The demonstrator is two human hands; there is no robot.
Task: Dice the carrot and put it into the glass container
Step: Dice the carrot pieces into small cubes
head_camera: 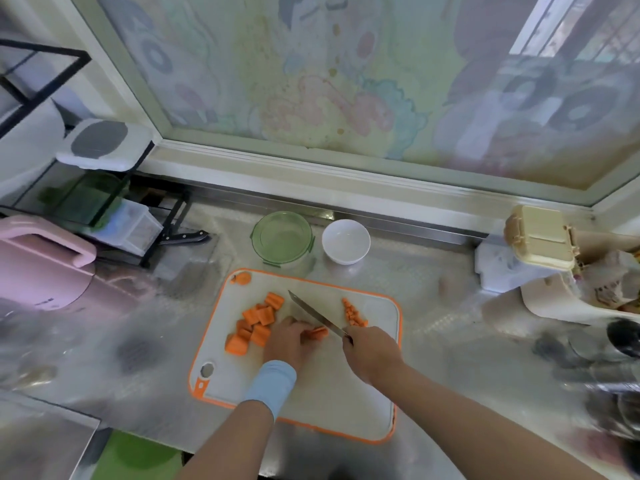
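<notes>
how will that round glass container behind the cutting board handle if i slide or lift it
The glass container is probably rigid and heavy for its size, being glass. Low and wide, it looks unlikely to tip, though it may slide easily on the shiny metal counter. Likely breakable if knocked against the white bowl beside it.
</notes>
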